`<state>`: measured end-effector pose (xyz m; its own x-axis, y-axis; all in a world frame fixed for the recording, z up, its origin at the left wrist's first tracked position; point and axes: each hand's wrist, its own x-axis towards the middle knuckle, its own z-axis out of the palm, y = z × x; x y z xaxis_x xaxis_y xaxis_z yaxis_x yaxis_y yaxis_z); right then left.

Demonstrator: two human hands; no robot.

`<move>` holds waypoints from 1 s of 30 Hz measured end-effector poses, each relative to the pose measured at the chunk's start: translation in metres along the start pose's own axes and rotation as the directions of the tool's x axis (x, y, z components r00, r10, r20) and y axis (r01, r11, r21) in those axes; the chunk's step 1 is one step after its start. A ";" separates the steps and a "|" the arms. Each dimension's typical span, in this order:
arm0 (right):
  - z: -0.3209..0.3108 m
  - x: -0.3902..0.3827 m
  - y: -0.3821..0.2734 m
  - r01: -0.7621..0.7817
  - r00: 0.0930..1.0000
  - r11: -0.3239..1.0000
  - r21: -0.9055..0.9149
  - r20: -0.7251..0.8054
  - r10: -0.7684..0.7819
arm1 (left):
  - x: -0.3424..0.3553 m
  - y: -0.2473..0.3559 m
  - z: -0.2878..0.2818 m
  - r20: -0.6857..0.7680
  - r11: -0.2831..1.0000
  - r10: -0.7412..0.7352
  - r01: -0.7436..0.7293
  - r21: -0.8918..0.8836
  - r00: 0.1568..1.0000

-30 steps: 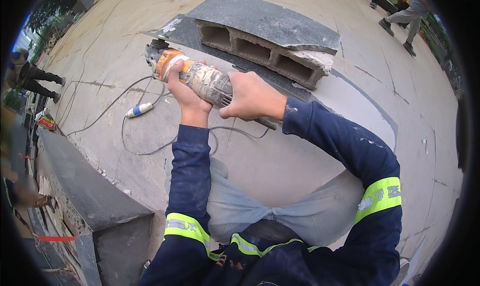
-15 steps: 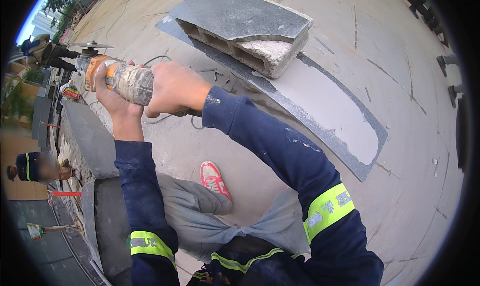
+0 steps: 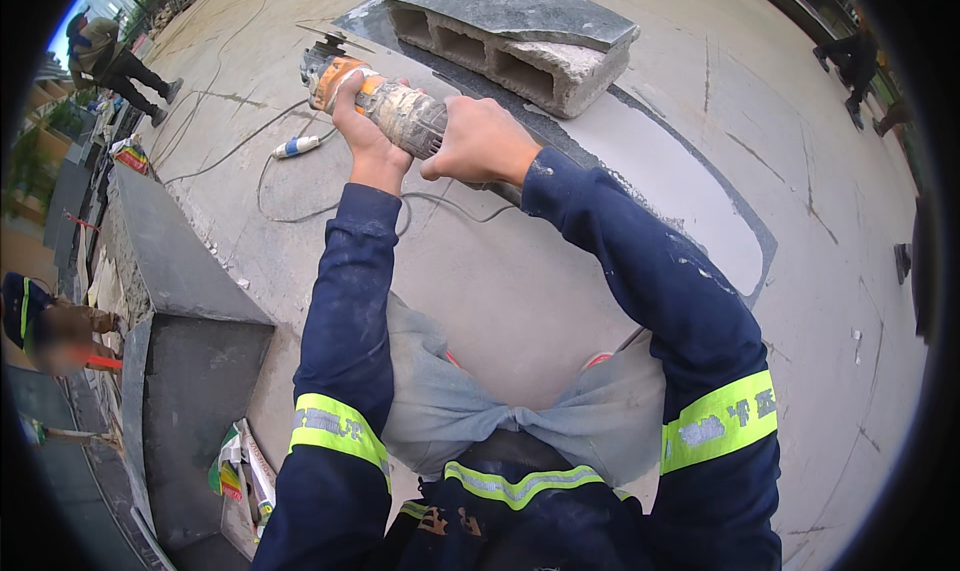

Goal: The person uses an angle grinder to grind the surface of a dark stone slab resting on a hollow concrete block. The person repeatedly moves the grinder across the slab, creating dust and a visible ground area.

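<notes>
An orange angle grinder (image 3: 408, 114), its body caked with pale dust, is held up in front of me in both hands. My left hand (image 3: 372, 151) wraps the grinder from beneath, just behind its head. Around the rear end of the body closes my right hand (image 3: 488, 143). The thin cutting disc (image 3: 335, 38) sits at the far left end, apart from any stone. Beyond the tool, a hollow concrete block (image 3: 590, 76) with a broken grey stone slab (image 3: 500, 3) on top rests on a longer grey slab, whose face is partly white (image 3: 690, 206).
A grey cord (image 3: 290, 218) with a white-and-blue connector (image 3: 297, 147) loops over the paving. Dark stone panels (image 3: 205, 391) stand at my left, with torn packaging (image 3: 245, 476) beside them. Another person (image 3: 115, 66) stands far left; others are at the edges.
The grinder, still in both hands, has come rightward in view, nearer the concrete block. My view has shifted, bringing more of the left panels and the cord connector into sight.
</notes>
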<state>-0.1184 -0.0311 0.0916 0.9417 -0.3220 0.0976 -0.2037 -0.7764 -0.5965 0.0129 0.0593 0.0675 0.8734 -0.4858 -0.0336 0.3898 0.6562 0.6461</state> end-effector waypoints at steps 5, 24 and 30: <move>0.000 -0.005 0.027 0.000 1.000 1.000 0.005 -0.006 0.000 | -0.006 -0.026 0.012 0.080 0.998 -0.054 0.055 -0.005 0.995; 0.008 -0.028 0.049 -0.187 0.982 0.978 -0.091 -0.004 0.188 | -0.006 -0.089 -0.018 0.028 0.933 -0.336 0.337 -0.128 0.941; 0.008 -0.024 0.050 -0.199 0.979 0.976 -0.094 0.020 0.201 | 0.004 -0.094 -0.026 0.043 0.904 -0.386 0.387 -0.183 0.921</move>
<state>-0.1489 -0.0581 0.0529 0.8866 -0.4609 -0.0403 -0.4109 -0.7443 -0.5264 -0.0132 0.0103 -0.0131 0.6418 -0.7256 -0.2480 0.7438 0.5104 0.4316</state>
